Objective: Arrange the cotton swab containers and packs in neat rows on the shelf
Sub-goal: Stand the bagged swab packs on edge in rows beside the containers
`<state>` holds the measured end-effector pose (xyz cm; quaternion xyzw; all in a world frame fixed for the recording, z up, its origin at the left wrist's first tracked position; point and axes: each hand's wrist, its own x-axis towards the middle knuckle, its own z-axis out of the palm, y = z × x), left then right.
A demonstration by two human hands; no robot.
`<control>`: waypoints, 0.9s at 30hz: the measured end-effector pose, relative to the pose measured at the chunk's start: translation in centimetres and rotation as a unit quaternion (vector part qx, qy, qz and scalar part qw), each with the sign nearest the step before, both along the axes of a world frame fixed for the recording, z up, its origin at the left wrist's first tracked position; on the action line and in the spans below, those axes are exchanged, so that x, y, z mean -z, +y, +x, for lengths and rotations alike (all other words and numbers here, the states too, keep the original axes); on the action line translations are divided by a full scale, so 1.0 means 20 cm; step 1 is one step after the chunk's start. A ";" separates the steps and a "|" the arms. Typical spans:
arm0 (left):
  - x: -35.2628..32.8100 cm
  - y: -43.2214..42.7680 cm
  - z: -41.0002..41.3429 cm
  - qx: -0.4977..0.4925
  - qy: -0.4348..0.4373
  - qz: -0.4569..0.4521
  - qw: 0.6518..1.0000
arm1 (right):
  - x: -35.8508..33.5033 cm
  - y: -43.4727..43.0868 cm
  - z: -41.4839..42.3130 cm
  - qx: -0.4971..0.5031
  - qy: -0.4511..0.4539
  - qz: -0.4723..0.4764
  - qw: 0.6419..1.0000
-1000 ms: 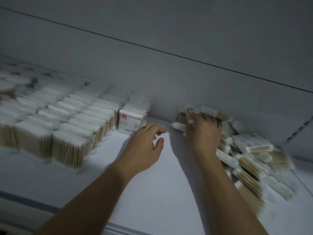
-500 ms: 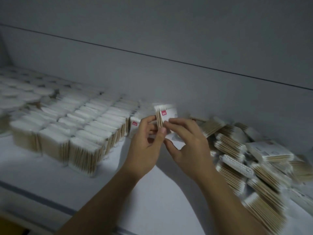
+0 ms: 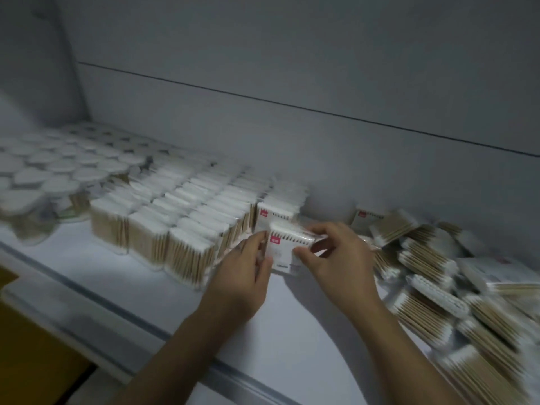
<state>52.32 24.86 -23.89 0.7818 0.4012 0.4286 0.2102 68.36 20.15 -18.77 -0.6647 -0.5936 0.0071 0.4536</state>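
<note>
White-wrapped, red-labelled, one cotton swab pack is gripped upright between left hand and right hand, just beside the end of the neat rows on the shelf; round containers are ranged further left; a loose heap is piled at right.

The white shelf bears round containers, upright pack rows and a loose pile.

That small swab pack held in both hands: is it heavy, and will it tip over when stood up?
Probably light: the pack is pinched by fingertips of the left hand and right hand. Likely stiff: it looks flat and boxy in the grip. Standing alone it may tip; the rows stand pressed against neighbours.
</note>
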 end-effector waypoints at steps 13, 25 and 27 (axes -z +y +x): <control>-0.04 -0.01 0.01 -0.088 0.222 0.006 0.971 | -0.06 0.28 -0.06 0.060 -0.062 -0.055 0.995; -0.05 0.00 0.03 -0.039 0.249 0.003 0.968 | 0.08 0.26 -0.07 0.017 -0.089 -0.075 0.993; -0.06 0.00 0.02 -0.039 0.225 0.014 0.973 | 0.07 0.23 -0.07 0.005 -0.068 -0.074 0.995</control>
